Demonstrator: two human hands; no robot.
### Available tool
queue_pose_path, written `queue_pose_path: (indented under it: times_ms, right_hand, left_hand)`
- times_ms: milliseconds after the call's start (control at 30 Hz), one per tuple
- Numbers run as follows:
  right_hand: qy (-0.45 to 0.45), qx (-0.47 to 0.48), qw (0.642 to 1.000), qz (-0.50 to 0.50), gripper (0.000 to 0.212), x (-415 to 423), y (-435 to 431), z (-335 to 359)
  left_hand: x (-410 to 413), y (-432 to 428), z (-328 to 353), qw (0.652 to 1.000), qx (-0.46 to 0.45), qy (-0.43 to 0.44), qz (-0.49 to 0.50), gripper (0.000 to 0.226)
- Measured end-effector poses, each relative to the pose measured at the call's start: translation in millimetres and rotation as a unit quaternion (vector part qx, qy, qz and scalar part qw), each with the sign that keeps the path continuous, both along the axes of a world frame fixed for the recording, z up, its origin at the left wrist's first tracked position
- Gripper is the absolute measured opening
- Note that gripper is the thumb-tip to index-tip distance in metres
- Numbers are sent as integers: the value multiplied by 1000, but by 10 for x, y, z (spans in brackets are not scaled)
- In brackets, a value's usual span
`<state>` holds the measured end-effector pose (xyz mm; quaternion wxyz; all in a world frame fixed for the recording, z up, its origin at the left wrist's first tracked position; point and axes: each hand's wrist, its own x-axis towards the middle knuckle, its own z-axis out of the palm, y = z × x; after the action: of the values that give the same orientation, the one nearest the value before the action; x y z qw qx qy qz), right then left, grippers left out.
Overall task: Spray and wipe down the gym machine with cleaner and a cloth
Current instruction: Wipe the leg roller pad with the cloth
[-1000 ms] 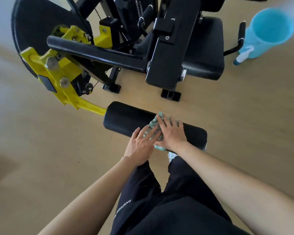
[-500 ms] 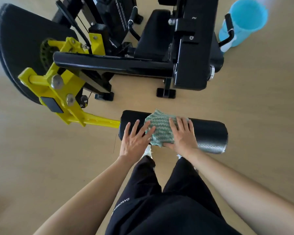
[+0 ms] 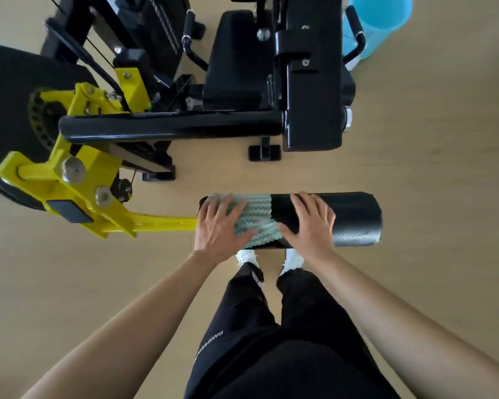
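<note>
A black and yellow gym machine (image 3: 242,82) stands on a tan floor. Its black roller pad (image 3: 355,218) juts out on a yellow arm (image 3: 162,221) right in front of me. A green-and-white wavy cloth (image 3: 255,216) is draped over the roller's left half. My left hand (image 3: 218,226) lies flat on the cloth with straight, spread fingers. My right hand (image 3: 308,223) lies flat on the bare roller, its thumb side touching the cloth's right edge. A blue spray bottle (image 3: 378,21) stands behind the machine at the upper right, partly hidden by a black handle.
The machine's black seat pad (image 3: 236,53), frame bar (image 3: 170,126) and floor feet (image 3: 264,152) sit beyond the roller. A large black disc (image 3: 9,116) is at the left. My legs in black trousers and white shoes (image 3: 247,256) stand just under the roller.
The cloth has slid left along the roller under my left hand. My right hand has come off the cloth's middle onto the bare roller. The view has shifted toward the machine.
</note>
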<state>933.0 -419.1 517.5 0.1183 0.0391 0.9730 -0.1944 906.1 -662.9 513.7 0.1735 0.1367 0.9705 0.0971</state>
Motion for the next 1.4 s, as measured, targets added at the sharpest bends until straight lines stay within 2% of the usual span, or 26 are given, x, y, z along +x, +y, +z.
queue_pose_path:
  times_ms: [67, 133, 267, 400, 600, 733, 867, 1000, 1133, 1267, 1400]
  right_hand:
    - [-17, 28, 990, -135, 73, 115, 354, -6]
    - [-60, 42, 971, -228, 78, 163, 647, 21]
    - [-89, 40, 955, -279, 91, 92, 950, 62]
    - [-118, -82, 906, -398, 98, -25, 1200, -22]
    - [-129, -208, 897, -367, 71, 61, 1524, -107]
    - [-144, -281, 880, -356, 67, 104, 1653, -142]
    - [-144, -319, 871, -345, 59, 166, 1718, -169]
    - [-138, -356, 857, -347, 46, 224, 1764, -161]
    - [-126, -373, 854, -341, 54, 269, 1791, -130]
    - [-135, -381, 850, -338, 63, 400, 1852, -201]
    - [-129, -390, 843, -348, 55, 468, 1861, -143]
  left_hand:
    - [-127, 178, -76, 996, -62, -71, -2, 82]
    - [-199, 369, -122, 993, -69, -100, 8, 78]
    - [-253, 870, -131, 993, -65, -96, -11, 75]
    - [-140, 1436, -100, 993, -51, -96, -38, 75]
    - [-102, 1257, -105, 993, -89, -64, -49, 75]
    - [-126, 1052, -102, 990, -111, -78, 27, 83]
    - [-228, 1284, -116, 981, -130, -97, 107, 79]
    - [-340, 1877, -130, 990, -76, -112, 38, 70]
    - [-197, 2296, -168, 995, -45, -68, -60, 72]
    - [83, 2044, -212, 991, -54, 1, -123, 69]
    - [261, 1682, -218, 987, -108, 0, -116, 74]
